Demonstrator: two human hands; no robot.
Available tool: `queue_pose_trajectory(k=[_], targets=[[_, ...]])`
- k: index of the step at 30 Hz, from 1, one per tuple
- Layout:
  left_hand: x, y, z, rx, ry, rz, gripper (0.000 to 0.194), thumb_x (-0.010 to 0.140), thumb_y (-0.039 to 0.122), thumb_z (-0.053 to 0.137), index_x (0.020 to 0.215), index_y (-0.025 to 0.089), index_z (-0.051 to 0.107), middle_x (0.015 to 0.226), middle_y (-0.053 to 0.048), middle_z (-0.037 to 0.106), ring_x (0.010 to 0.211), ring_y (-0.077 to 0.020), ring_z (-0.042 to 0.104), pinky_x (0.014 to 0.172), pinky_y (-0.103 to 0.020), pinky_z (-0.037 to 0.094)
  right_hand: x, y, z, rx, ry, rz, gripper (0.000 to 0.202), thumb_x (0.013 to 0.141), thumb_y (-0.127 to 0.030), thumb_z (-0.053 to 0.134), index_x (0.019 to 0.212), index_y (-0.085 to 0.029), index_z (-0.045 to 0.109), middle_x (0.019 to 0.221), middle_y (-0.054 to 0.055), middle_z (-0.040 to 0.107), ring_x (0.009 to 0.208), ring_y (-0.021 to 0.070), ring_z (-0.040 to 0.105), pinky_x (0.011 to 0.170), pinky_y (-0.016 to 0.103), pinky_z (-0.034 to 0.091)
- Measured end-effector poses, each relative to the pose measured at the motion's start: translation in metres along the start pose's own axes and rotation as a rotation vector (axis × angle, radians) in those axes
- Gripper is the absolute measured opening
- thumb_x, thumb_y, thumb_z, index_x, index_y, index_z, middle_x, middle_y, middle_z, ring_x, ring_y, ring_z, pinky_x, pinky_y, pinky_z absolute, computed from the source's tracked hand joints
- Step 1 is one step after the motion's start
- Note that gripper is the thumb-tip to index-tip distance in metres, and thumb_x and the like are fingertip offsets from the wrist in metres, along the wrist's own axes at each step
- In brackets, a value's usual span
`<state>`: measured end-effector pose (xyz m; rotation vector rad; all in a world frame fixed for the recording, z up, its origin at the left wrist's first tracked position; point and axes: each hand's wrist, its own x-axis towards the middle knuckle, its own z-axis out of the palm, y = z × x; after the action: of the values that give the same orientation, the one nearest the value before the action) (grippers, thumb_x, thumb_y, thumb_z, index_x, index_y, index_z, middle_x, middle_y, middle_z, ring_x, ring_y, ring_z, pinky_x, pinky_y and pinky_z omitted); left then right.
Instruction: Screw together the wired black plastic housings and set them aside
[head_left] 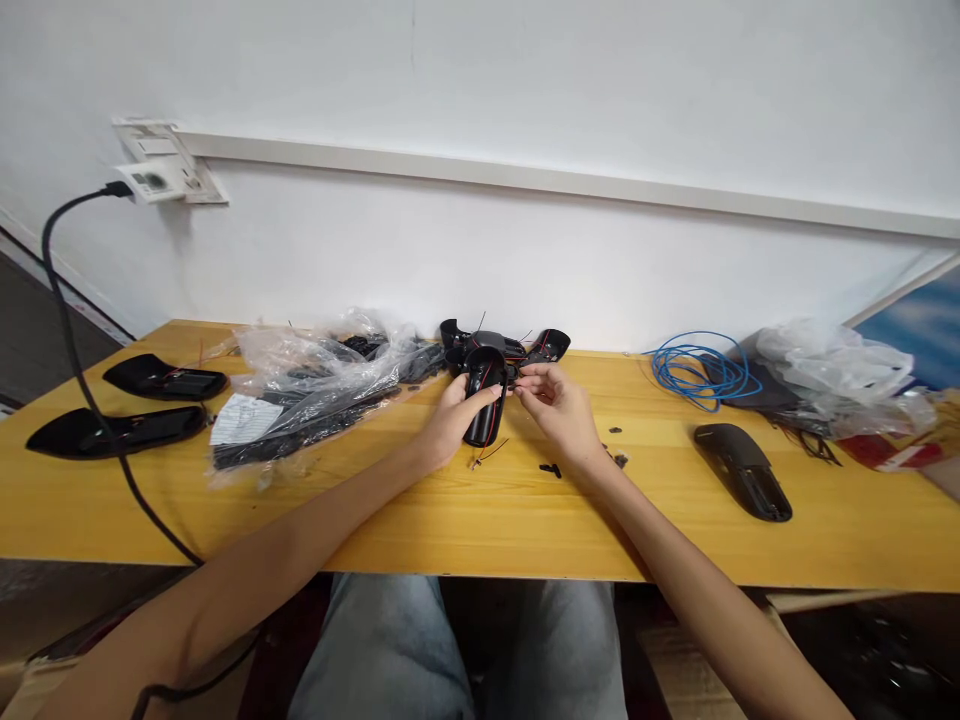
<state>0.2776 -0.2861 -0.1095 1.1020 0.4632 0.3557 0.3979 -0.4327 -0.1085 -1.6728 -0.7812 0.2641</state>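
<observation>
Casing [478, 432] sits clasped in the left grip [450, 424], just left of the right grip [561, 408], whose fingers may or may not be closed, I cannot tell, and looks light, stiff and slippery, best taken by its long sides.

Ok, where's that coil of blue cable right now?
In the head view, the blue cable lies back right on the table, left of the white plastic bag and beyond the dark curved piece.

Glossy plastic casing [479, 428], smooth wood-grained tabletop [450, 525], matt wall [562, 90]
</observation>
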Motion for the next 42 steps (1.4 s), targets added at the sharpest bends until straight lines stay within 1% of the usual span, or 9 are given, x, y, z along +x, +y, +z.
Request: queue_pose_trajectory(k=[3,6,12,18,23,26,30,36,42], targets=[[0.000,0.001,0.000,-0.023,-0.008,-0.011,0.056,0.069,0.049,0.098,0.108,0.019,0.072,0.104,-0.006,0.076,0.098,-0.0236,0.068,0.079,-0.030,0.049,-0.002,-0.004,-0.004,-0.209,-0.051,-0.136,0.017,0.098,-0.028,0.067,0.109,-0.022,0.079,0.110,0.010,0.085,0.100,0.0238,0.081,0.097,0.041,0.064],[0.000,0.001,-0.001,-0.025,-0.008,-0.029,0.056,0.069,0.049,0.097,0.108,0.018,0.073,0.105,-0.007,0.078,0.095,-0.0226,0.069,0.075,-0.029,0.048,-0.003,-0.009,-0.007,-0.385,-0.105,-0.255,0.023,0.102,-0.024,0.062,0.108,-0.023,0.084,0.112,0.010,0.086,0.102,0.0256,0.081,0.096,0.041,0.063],[0.002,0.002,-0.002,-0.047,-0.010,-0.078,0.056,0.067,0.049,0.097,0.106,0.017,0.073,0.096,-0.005,0.078,0.075,-0.0164,0.064,0.063,-0.027,0.043,-0.003,-0.011,-0.009,-0.416,-0.146,-0.240,0.028,0.102,-0.021,0.062,0.116,-0.023,0.087,0.117,0.011,0.086,0.103,0.0269,0.082,0.096,0.041,0.064],[0.002,0.003,-0.002,-0.041,-0.044,-0.092,0.054,0.070,0.050,0.095,0.108,0.019,0.073,0.094,-0.005,0.079,0.068,-0.0150,0.062,0.056,-0.025,0.038,-0.002,-0.013,-0.010,-0.074,-0.128,-0.022,0.030,0.097,-0.032,0.073,0.124,-0.025,0.084,0.119,0.009,0.086,0.106,0.0249,0.081,0.104,0.046,0.062],[0.002,0.006,-0.002,-0.062,-0.010,-0.093,0.054,0.066,0.053,0.095,0.099,0.019,0.071,0.085,-0.002,0.073,0.063,-0.0128,0.056,0.051,-0.025,0.036,0.001,-0.024,-0.010,0.437,-0.124,0.330,0.033,0.079,-0.042,0.095,0.105,-0.024,0.086,0.103,0.005,0.086,0.097,0.0177,0.081,0.089,0.029,0.064],[0.003,0.005,-0.002,-0.076,0.021,-0.092,0.055,0.062,0.056,0.096,0.092,0.019,0.068,0.075,0.002,0.061,0.059,-0.0113,0.050,0.050,-0.024,0.034,0.001,-0.031,-0.009,0.605,-0.092,0.505,0.034,0.072,-0.037,0.101,0.099,-0.022,0.086,0.100,0.004,0.086,0.093,0.0143,0.081,0.077,0.020,0.063],[0.003,0.004,-0.002,-0.071,0.014,-0.090,0.057,0.062,0.058,0.096,0.091,0.019,0.066,0.073,0.004,0.056,0.059,-0.0111,0.048,0.051,-0.025,0.034,0.001,-0.037,-0.005,0.715,-0.048,0.673,0.026,0.075,-0.023,0.099,0.095,-0.020,0.085,0.096,0.002,0.086,0.085,0.0103,0.081,0.070,0.014,0.062],[0.002,0.003,0.000,-0.016,0.009,-0.097,0.053,0.065,0.055,0.096,0.092,0.021,0.066,0.069,0.005,0.052,0.061,-0.0119,0.047,0.054,-0.025,0.032,0.001,-0.038,0.000,0.726,-0.020,0.725,0.012,0.081,-0.015,0.093,0.085,-0.017,0.081,0.083,0.002,0.083,0.071,0.0076,0.077,0.064,0.011,0.060],[0.003,-0.001,0.001,0.041,0.010,-0.068,0.047,0.072,0.053,0.092,0.098,0.021,0.068,0.077,0.003,0.058,0.070,-0.0142,0.054,0.061,-0.026,0.038,-0.002,-0.032,0.003,0.670,-0.061,0.668,0.020,0.077,-0.027,0.096,0.089,-0.021,0.081,0.089,0.004,0.085,0.077,0.0122,0.078,0.068,0.018,0.063]])
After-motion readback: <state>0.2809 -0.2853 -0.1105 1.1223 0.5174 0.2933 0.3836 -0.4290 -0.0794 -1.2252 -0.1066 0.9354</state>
